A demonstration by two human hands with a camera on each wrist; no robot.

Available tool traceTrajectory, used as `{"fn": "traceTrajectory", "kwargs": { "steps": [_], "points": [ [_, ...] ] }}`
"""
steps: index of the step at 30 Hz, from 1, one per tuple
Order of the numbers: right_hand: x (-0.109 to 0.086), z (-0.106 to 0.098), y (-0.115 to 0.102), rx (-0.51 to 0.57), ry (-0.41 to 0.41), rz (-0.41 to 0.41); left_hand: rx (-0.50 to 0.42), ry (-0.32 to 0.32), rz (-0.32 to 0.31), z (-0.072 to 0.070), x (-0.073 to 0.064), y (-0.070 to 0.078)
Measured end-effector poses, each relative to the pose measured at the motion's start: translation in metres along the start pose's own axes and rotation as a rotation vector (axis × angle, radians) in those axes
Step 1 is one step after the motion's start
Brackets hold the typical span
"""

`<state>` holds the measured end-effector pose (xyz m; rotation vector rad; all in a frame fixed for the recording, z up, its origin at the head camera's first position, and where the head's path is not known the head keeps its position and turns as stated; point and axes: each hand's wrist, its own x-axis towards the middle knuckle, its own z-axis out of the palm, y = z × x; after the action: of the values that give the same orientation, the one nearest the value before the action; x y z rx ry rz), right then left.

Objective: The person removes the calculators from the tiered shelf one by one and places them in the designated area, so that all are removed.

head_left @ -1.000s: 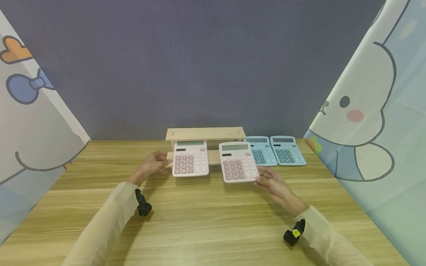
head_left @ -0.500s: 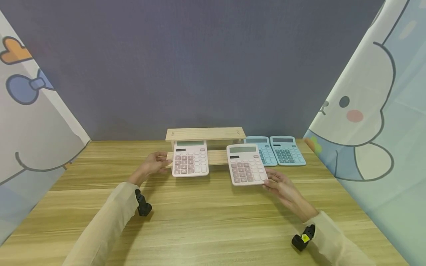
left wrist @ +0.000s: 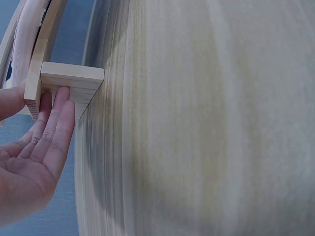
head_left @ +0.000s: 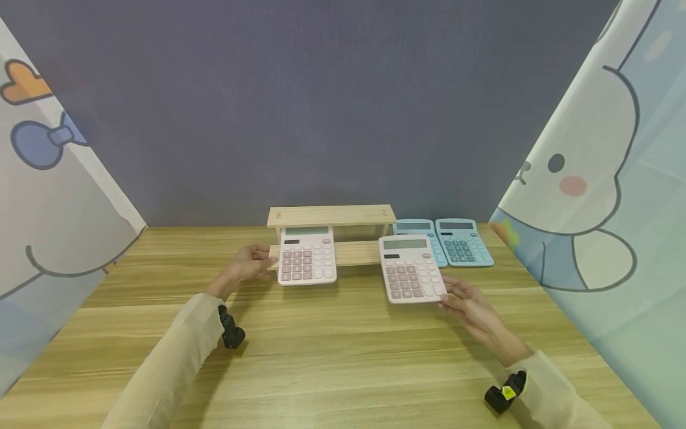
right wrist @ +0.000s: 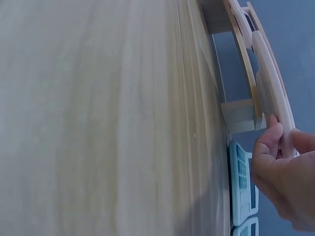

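A two-tier wooden shelf [head_left: 331, 215] stands at the back of the table, against the dark wall. One pink-and-white calculator [head_left: 306, 256] leans on its lower board at the left, its top edge under the upper board. My left hand [head_left: 249, 264] holds that board's left end, thumb above and fingers [left wrist: 56, 132] beneath, in the left wrist view. My right hand [head_left: 474, 313] pinches the lower right corner of a second pink calculator [head_left: 412, 271], which is tilted in front of the shelf's right end. In the right wrist view this calculator [right wrist: 270, 83] lies between thumb and fingers.
Right of the shelf, two blue calculators [head_left: 464, 244] lie side by side by the back wall; the held calculator partly covers the left one. The wood-grain table [head_left: 321, 363] stretches toward me. Cartoon-printed curtains [head_left: 579, 179] border both sides.
My right hand has moved right and slightly toward me with the pink calculator, baring more of the lower board and covering more of the left blue calculator. My left hand has stayed put.
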<state>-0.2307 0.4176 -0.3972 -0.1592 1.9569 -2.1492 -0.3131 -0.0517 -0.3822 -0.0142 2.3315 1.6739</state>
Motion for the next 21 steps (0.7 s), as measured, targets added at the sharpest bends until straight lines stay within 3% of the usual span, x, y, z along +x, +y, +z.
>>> {"fn": "traceTrajectory", "kwargs": {
  "steps": [11,21],
  "points": [
    [-0.011,-0.016,0.001,-0.015,0.025,0.002,0.009,0.000,-0.005,0.000,-0.001,0.001],
    [-0.021,-0.029,0.004,0.039,0.028,-0.017,0.028,0.003,-0.009,0.000,-0.001,0.001]
  ]
}}
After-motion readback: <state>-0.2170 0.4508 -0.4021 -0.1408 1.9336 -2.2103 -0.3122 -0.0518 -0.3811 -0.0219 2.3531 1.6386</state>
